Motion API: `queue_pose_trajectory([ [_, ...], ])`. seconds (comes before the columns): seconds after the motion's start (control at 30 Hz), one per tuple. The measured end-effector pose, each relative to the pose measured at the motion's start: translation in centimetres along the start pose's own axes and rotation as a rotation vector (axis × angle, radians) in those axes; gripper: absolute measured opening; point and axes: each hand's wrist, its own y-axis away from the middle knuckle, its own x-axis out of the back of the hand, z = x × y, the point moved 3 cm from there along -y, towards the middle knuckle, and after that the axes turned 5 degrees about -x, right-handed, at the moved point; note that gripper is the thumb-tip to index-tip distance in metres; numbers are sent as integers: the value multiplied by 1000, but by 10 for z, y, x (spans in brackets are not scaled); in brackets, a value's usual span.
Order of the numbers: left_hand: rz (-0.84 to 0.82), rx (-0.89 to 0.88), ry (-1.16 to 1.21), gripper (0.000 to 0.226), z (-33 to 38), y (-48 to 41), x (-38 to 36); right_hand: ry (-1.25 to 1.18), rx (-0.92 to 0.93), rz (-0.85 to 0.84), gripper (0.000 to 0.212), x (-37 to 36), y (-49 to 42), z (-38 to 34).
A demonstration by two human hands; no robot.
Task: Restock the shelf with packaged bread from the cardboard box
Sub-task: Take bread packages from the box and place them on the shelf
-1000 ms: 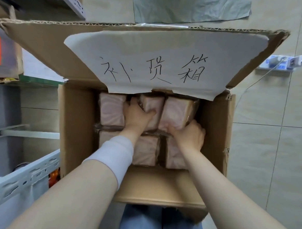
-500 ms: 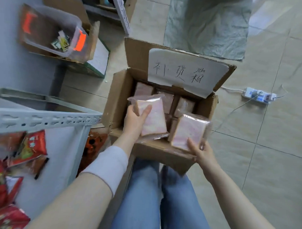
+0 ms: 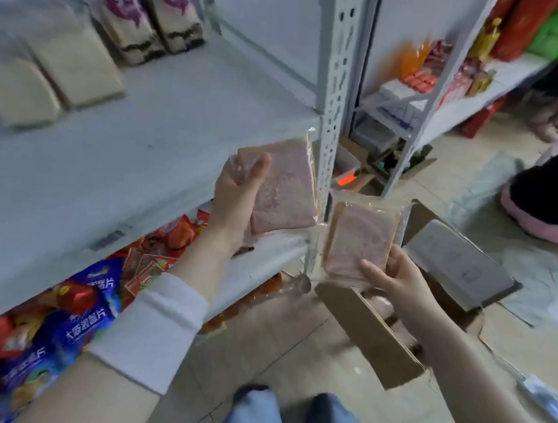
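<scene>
Left hand (image 3: 237, 194) grips a bread pack (image 3: 284, 192) at the shelf (image 3: 147, 149) edge; right hand (image 3: 392, 275) grips another pack (image 3: 359, 239) at its 4 o'clock — over the cardboard box (image 3: 371, 334). Neither shelved; more seemingly remain boxed

You are looking at blue snack bags (image 3: 87, 326). White Chinese words are showing on them, but they are too blurry for reading.
</scene>
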Motion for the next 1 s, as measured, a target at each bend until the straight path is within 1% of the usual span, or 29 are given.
queue_pose_trajectory([
  [0.07,70,-101,3,57,46,5,58,38,100,-76,35,-51,6,-42],
  [0.13,126,-202,-6,45,78,8,120,75,205,-147,28,-106,10,-77],
  [0.2,228,-281,-24,31,99,12,189,109,283,-199,23,-166,14,-104],
  [0.3,399,-334,-80,22,109,18,298,159,315,-274,19,-266,12,-123],
  [0.37,499,-356,-149,19,107,18,363,185,309,-329,24,-330,5,-127],
  [0.43,561,-349,-191,21,99,12,414,203,302,-351,31,-388,-3,-129],
  [0.53,642,-340,-199,22,89,-1,469,214,324,-361,24,-462,-22,-133],
  [0.63,705,-321,-219,22,79,-25,512,244,374,-358,28,-525,-48,-140],
  [0.8,857,-274,-243,22,64,-84,577,238,440,-286,33,-613,-105,-147],
  [0.93,935,-295,-136,33,65,-148,616,238,495,-141,43,-674,-154,-160],
  [1.0,946,-319,-121,33,68,-176,631,237,526,-124,52,-700,-175,-171],
])
